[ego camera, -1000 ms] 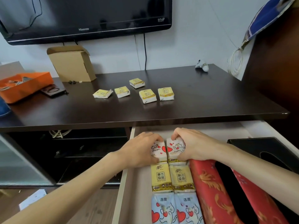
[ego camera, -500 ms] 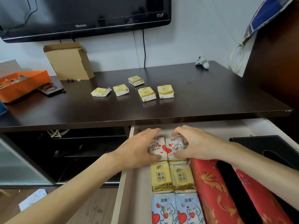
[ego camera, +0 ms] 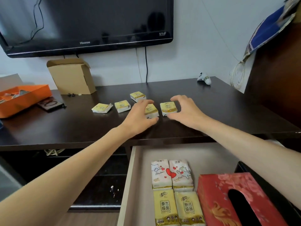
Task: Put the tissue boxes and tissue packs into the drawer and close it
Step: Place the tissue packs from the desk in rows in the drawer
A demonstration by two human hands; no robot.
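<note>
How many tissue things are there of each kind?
Small yellow packs on the table: 5
White heart packs in the drawer: 2
Yellow packs in the drawer: 2
Red tissue box: 1
Total: 10

Dark table (ego camera: 211,111) bears five yellow tissue packs (ego camera: 122,106).

Gloss, card and wrap

The tabletop (ego camera: 211,108) is dark wood with a smooth, faintly reflective finish; the drawer (ego camera: 141,168) inside is pale, matt board. The packs (ego camera: 168,108) wear shiny plastic film, crinkled at the seams. At 10 o'clock, the carton (ego camera: 71,77) is plain matt cardboard. The TV (ego camera: 84,22) has a glossy black plastic frame. The red box (ego camera: 218,198) looks printed, lightly sheened.
</note>
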